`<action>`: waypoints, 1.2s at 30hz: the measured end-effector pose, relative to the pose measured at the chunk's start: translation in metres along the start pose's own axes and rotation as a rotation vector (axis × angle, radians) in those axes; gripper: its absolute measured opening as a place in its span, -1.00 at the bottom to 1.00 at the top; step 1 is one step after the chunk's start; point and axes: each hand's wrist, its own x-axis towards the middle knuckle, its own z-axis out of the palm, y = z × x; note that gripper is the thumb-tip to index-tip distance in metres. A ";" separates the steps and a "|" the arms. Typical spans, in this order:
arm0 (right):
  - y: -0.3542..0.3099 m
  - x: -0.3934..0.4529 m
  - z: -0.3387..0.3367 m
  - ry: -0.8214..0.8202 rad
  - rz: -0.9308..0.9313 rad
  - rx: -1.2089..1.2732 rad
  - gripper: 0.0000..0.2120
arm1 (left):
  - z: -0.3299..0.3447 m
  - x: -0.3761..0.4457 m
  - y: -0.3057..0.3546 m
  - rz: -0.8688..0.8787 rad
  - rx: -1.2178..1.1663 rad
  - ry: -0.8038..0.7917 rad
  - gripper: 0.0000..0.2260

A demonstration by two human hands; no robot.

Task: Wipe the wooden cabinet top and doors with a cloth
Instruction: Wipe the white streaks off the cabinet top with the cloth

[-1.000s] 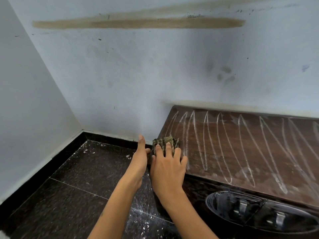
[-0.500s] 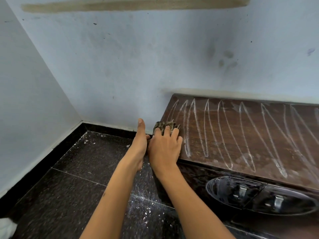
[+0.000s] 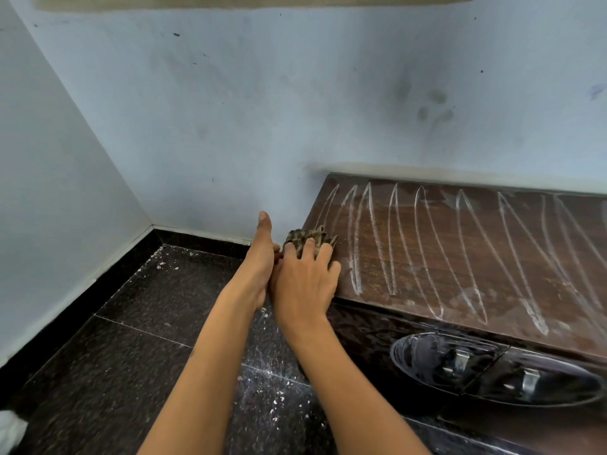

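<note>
A brown wooden cabinet top point(image 3: 460, 257) runs along the wall at right, covered in long white chalky streaks. At its left end lies a bunched, checked dark cloth point(image 3: 308, 239). My right hand point(image 3: 303, 284) presses down on the cloth with spread fingers; the thumb is hidden. My left hand point(image 3: 259, 257) is held edge-on with straight fingers just off the cabinet's left end, touching my right hand. Below the top, the dark glossy cabinet doors point(image 3: 377, 336) carry an oval recess with metal handles point(image 3: 492, 369).
A pale blue wall point(image 3: 295, 110) with smudges stands close behind the cabinet and meets a side wall at left. The dark speckled tile floor point(image 3: 147, 339) has white flecks scattered on it. Something white point(image 3: 10, 428) lies at the bottom left.
My right hand has slid the cloth a little farther from me along the left end of the top, and my left hand has kept beside it. The view has tilted down slightly.
</note>
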 end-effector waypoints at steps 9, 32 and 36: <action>0.020 0.001 -0.003 0.062 -0.001 0.055 -0.77 | -0.001 0.005 -0.001 0.016 0.007 0.022 -0.17; 0.005 -0.023 0.000 -0.030 -0.182 0.076 -0.62 | -0.001 0.008 0.003 0.011 0.067 0.012 -0.18; 0.024 -0.020 -0.006 0.031 -0.073 0.101 -0.66 | 0.002 0.009 0.004 0.077 0.062 0.017 -0.21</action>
